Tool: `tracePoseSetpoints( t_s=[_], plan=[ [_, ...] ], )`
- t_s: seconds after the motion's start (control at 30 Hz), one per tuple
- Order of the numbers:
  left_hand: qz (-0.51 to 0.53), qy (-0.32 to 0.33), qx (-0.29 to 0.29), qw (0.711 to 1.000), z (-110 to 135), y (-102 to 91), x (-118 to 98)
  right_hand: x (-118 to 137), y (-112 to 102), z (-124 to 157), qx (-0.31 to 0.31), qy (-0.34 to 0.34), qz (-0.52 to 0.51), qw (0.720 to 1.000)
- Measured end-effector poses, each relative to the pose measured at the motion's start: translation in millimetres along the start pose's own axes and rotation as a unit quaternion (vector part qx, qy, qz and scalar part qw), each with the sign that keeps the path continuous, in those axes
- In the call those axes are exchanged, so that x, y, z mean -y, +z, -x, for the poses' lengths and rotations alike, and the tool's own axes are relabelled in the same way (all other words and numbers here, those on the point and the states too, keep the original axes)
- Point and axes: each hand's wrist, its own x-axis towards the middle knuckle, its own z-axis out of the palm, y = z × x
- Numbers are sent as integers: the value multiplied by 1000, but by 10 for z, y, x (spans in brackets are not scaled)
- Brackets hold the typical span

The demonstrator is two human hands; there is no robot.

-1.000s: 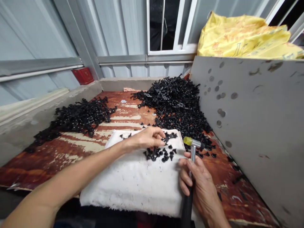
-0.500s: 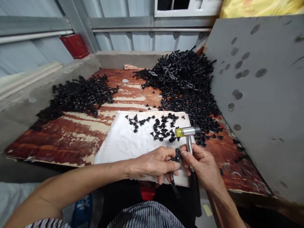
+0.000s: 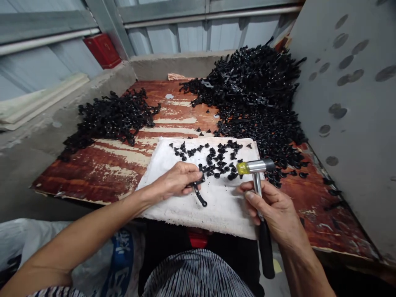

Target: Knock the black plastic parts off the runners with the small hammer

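Note:
My left hand (image 3: 181,178) is closed on a black bracket-like part (image 3: 199,193), whose long arm with a hole at its end points down over the white cloth (image 3: 173,202). In my right hand (image 3: 269,202) is a mallet (image 3: 257,181) with a yellow face, a metal head, a dark opposite face and a black grip. It stands upright between thumb and fingers, head on top. Several small black flared pieces (image 3: 221,159) lie scattered on the cloth just beyond both hands. Whether my right fingertips also pinch a small piece, I cannot tell.
A large heap of black parts (image 3: 256,82) rises at the back right, spreading forward along the grey spotted panel (image 3: 337,136). At the left lies a smaller heap of black parts (image 3: 111,119). The worn reddish tabletop (image 3: 77,173) carries everything. A red box (image 3: 103,50) sits in the back left corner.
My left hand has moved left, away from my right hand, carrying the black part over the cloth. My right hand still holds the mallet, now a little further right. The camera view has tilted down.

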Motion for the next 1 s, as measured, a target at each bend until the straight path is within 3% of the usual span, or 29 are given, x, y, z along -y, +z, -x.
tracePoseSetpoints(
  t_s=[0.13, 0.37, 0.67, 0.83, 1.0],
  plan=[
    [-2, 8, -2, 1000, -50, -117, -20, 4, 7, 0, -7, -6, -17, 1000],
    [-27, 90, 29, 995, -153, -79, -102, 16, 20, 4, -16, -9, -29, 999],
    [-85, 87, -34, 992, -201, -241, -88, 14, 10, 5, -24, -8, -42, 999],
    [-51, 87, 18, 995, -104, -110, -72, -5, 0, 13, -28, -9, -39, 999],
    [-134, 88, 26, 987, -126, 19, -72, -2, 19, 17, -40, -16, -33, 999]
  ],
)
